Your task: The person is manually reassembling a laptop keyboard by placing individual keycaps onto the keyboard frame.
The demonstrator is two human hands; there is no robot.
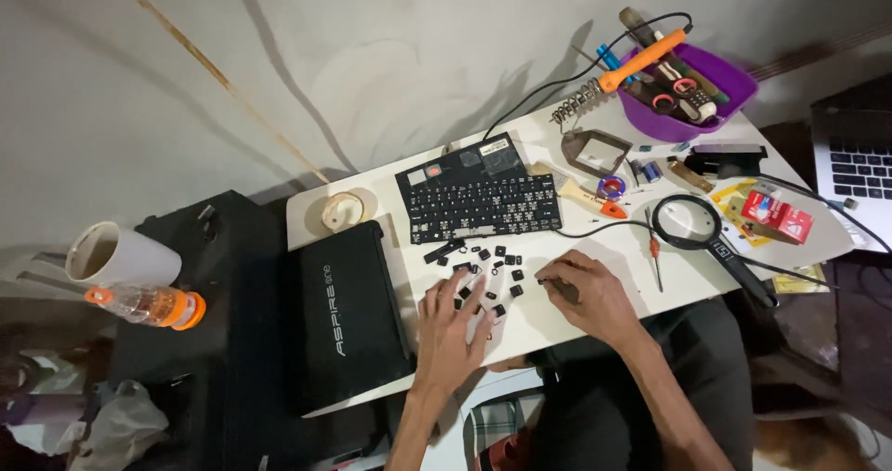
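My left hand [450, 323] lies flat on the white table [557, 318], fingers spread over several loose black keycaps [491, 265]. My right hand [583, 289] rests beside it, its fingertips pinched on a small dark piece, likely a keycap. Just beyond both hands lies a black laptop keyboard [478, 199] with some keys gone. A closed black small laptop [348, 304] sits to the left of my left hand.
A magnifying glass [692, 223], a small screwdriver [654, 254], a soldering iron [641, 62] and a purple tool bowl [688, 95] lie at the right. A red box [777, 215], a tape roll [344, 211], a white cup [116, 255], a bottle [149, 304] and another laptop [859, 160] stand around.
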